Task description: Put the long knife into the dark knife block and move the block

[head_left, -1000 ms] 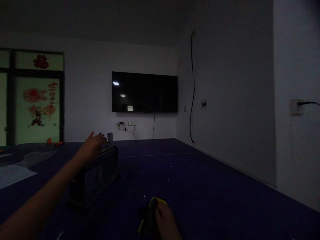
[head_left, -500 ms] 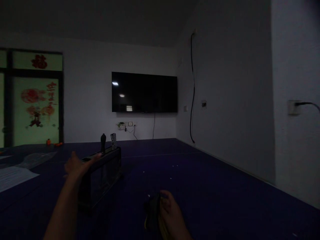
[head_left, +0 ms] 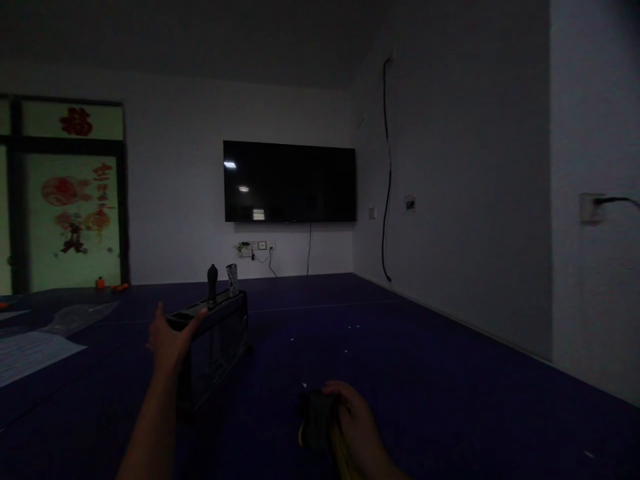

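My left hand (head_left: 173,337) is closed over the near top end of a narrow black rack (head_left: 223,353), thumb on one side and fingers on the other. The rack stands on the dark blue tabletop. A black handle (head_left: 213,283) and a mottled grey handle (head_left: 233,279) stick up from its top. Lower and to the right, my right hand (head_left: 357,420) grips a dark object with yellow parts (head_left: 317,420) just above the table. Dim light hides its exact kind.
White sheets of paper (head_left: 37,357) and clear plastic film (head_left: 80,319) lie at the left. Small orange items (head_left: 100,283) sit at the far left edge. White scraps (head_left: 305,385) dot the blue tabletop (head_left: 425,387). A wall runs along the right.
My left hand has shifted right and settled around the rack's near end. My right hand has moved slightly right with the dark and yellow object. The view has turned a little.
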The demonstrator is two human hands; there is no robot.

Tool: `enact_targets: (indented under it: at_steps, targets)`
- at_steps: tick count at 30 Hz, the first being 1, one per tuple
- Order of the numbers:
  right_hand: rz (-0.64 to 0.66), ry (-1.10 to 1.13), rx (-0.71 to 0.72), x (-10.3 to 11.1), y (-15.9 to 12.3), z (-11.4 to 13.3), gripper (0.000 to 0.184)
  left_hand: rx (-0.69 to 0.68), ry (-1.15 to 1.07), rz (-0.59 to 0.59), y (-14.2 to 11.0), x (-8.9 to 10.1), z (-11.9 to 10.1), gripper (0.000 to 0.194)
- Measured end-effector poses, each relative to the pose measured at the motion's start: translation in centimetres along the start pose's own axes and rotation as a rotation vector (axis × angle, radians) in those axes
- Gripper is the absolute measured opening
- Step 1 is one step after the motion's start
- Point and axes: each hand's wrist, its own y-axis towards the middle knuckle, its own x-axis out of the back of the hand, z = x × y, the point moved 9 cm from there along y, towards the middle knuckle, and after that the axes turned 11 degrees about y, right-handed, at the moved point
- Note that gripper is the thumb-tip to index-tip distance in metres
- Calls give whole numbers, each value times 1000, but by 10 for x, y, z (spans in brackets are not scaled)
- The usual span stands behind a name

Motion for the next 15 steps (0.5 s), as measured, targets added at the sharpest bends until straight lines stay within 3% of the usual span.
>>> enact_targets:
  at_steps: [5,15]
  targets:
    - [-80,-1,-139,4,-2,-7,31,-40,-103,-196,-11,9,0,103]
    - [-64,3,-136,0,-3,-11,28,-31,-205,-260,-7,3,14,77]
